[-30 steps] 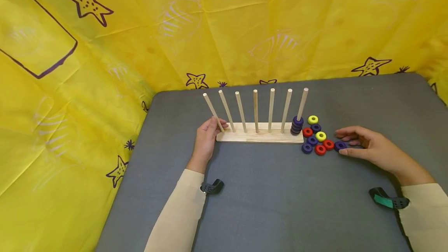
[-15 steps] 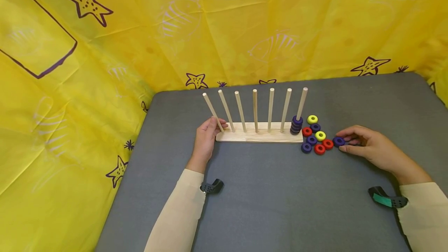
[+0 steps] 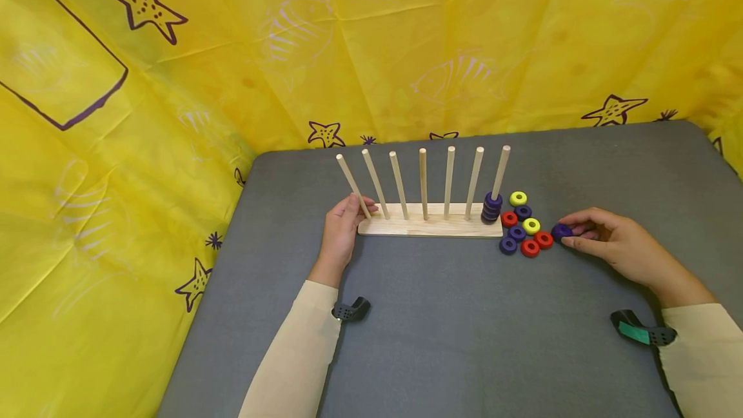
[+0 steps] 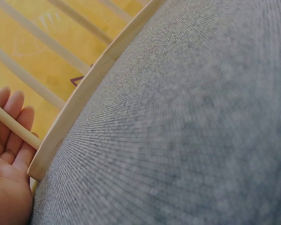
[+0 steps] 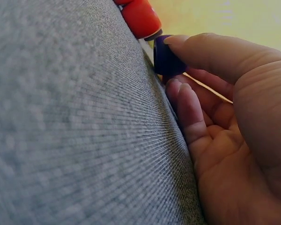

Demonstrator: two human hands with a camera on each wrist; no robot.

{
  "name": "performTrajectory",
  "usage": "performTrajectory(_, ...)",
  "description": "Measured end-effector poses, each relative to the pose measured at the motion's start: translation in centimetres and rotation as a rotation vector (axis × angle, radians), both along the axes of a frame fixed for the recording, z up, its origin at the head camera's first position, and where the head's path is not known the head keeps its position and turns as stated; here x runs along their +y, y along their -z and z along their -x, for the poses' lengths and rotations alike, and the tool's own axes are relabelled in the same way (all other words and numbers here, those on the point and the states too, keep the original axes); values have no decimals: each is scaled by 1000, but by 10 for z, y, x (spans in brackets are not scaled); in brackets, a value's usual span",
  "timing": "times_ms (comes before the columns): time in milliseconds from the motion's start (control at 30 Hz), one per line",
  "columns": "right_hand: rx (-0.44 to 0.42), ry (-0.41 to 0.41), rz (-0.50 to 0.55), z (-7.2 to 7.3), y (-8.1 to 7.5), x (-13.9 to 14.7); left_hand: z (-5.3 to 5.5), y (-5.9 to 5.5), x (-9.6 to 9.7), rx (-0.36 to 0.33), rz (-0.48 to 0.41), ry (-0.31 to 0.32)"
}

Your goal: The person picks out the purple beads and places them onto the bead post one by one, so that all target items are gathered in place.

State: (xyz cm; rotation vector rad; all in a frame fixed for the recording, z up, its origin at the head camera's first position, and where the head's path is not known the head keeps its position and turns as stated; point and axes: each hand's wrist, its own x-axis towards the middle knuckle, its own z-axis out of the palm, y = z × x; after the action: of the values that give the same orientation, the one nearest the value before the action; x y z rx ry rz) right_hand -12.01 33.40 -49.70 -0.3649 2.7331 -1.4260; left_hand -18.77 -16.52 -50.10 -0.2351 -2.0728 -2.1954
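Note:
My left hand (image 3: 342, 231) holds the left end of a wooden peg stand (image 3: 429, 227), its thumb and fingers about the base of the leftmost peg (image 3: 351, 182). In the left wrist view the fingers (image 4: 11, 124) lie behind that peg. My right hand (image 3: 618, 240) pinches a dark blue ring (image 3: 561, 232) between thumb and fingertips, low by the table. In the right wrist view this blue ring (image 5: 168, 57) is tipped up, with the thumb on its upper side. Several dark blue rings (image 3: 491, 207) are stacked on the rightmost peg; the other pegs are bare.
Loose red rings (image 3: 530, 248), yellow rings (image 3: 518, 199) and blue rings (image 3: 508, 246) lie bunched between the stand's right end and my right hand. The grey table (image 3: 441, 334) meets a yellow printed cloth (image 3: 377, 69) behind and at left.
The blue ring has turned from lying flat to tipped up, as the right thumb and fingers closed on it and moved slightly left. The left hand and stand stay put.

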Motion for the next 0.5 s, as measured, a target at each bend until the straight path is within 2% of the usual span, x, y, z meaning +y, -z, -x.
performTrajectory(500, 24, 26, -6, 0, 2, -6, 1, 1, -1, -5, -4, 9)
